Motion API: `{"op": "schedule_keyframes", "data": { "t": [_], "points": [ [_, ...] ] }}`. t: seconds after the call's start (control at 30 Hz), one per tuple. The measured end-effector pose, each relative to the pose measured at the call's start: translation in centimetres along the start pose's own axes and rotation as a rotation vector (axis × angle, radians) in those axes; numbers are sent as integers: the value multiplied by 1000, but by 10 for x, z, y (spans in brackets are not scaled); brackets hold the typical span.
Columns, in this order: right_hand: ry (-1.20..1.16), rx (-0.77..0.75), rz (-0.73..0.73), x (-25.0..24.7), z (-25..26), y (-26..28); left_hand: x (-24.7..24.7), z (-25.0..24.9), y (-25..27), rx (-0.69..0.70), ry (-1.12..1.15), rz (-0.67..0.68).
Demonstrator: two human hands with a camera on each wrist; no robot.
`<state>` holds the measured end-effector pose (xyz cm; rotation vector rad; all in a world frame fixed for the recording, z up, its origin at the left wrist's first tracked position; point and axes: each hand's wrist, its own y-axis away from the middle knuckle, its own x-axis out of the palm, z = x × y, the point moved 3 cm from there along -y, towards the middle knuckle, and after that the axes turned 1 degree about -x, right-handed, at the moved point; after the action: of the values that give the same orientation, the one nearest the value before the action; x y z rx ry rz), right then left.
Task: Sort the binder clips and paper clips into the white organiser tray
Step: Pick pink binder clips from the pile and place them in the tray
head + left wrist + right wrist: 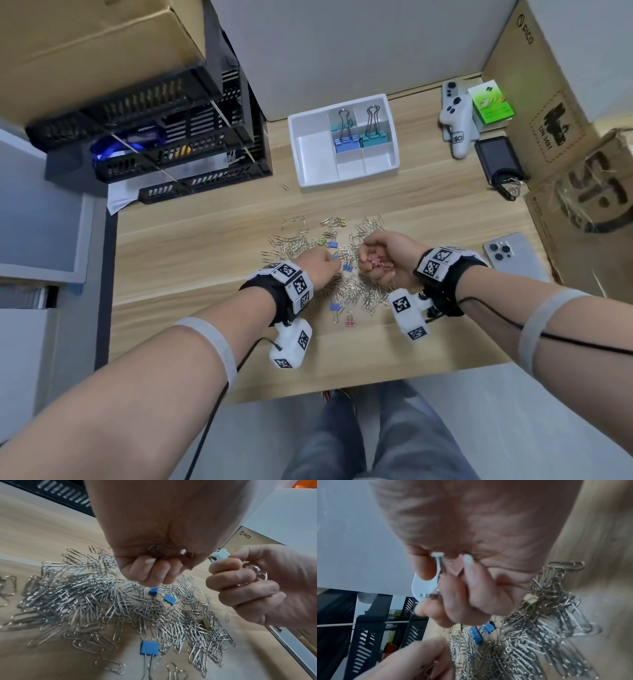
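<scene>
A heap of silver paper clips (346,274) lies mid-desk, with small blue (334,306), pink (349,322) and yellow-green (339,222) binder clips mixed in. My left hand (327,265) hovers over the heap, its fingers curled round small binder clips (186,559) tucked in the palm. Its fingertips (150,577) touch a blue binder clip (153,590). My right hand (373,260) is just to the right, gripping a bunch of pink binder clips (376,264); their wire handles (440,563) show between the fingers. The white organiser tray (310,164) stands behind the heap.
Two large binder clips, blue (346,142) and teal (373,138), sit in the tray's middle compartments. Black stacked letter trays (178,144) stand at back left. A white controller (457,120), a phone (513,253) and cardboard boxes (582,178) line the right side.
</scene>
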<state>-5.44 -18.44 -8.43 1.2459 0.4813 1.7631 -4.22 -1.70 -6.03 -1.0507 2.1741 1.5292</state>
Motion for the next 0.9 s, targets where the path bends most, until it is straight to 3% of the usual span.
{"op": "schedule_keyframes", "data": {
  "t": [0.13,0.33,0.53,0.73,0.8,0.9],
  "points": [
    [285,-42,-128,-1,-8,-9,1,10,2,4,-18,-5],
    [1139,-131,-229,16,-23,0,-2,24,8,1,-12,28],
    [1426,-123,-291,28,-43,-7,-1,41,16,-27,-82,7],
    [1413,-80,-225,28,-52,-19,-4,64,20,-46,-59,-14],
    [1256,-52,-197,28,-48,-20,-5,65,22,-36,-47,-14],
    [895,32,-265,30,-35,-18,-10,63,23,-19,2,-20]
  ]
}}
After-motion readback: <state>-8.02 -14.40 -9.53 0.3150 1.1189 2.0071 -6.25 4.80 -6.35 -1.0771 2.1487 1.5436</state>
